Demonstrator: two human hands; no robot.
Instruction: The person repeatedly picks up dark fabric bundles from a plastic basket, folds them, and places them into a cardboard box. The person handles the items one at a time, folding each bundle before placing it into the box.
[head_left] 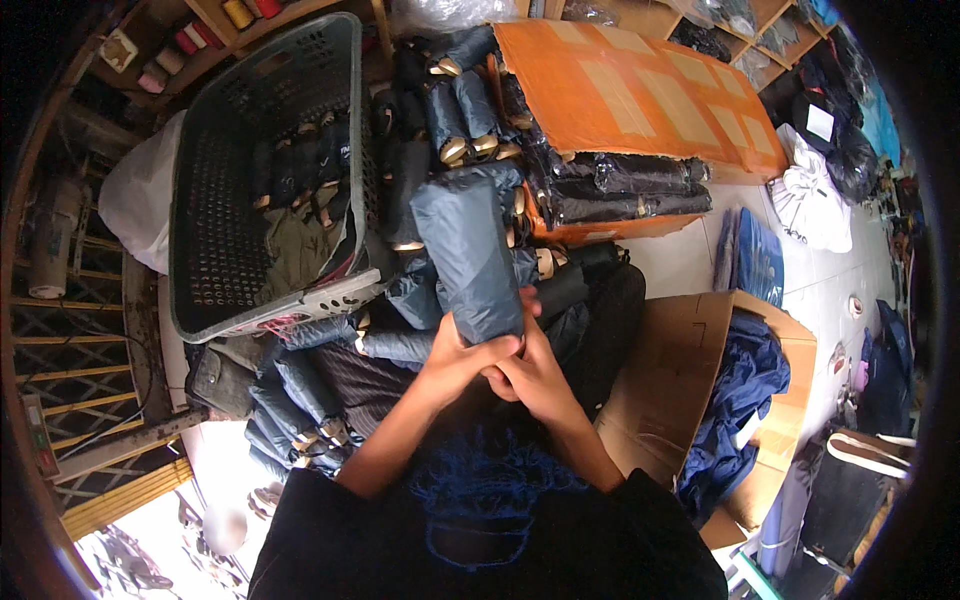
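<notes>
Currently, the left hand (462,366) and right hand (535,370) clasp a blue-grey cylindrical fabric bundle (468,258). Similar rolled bundles (306,386) look done; crumpled navy fabric (742,395) seems left.

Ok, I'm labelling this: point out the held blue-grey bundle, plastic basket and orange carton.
Blue-grey bundle (468,255): head view, middle of its wrapping.
Plastic basket (213,175): head view, its perforated inner side.
Orange carton (640,88): head view, its taped upper face.

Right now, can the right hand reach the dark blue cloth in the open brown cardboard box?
Probably not: the right hand is busy with a grey-blue wrapped bundle, and the box's left panel intervenes.
</notes>
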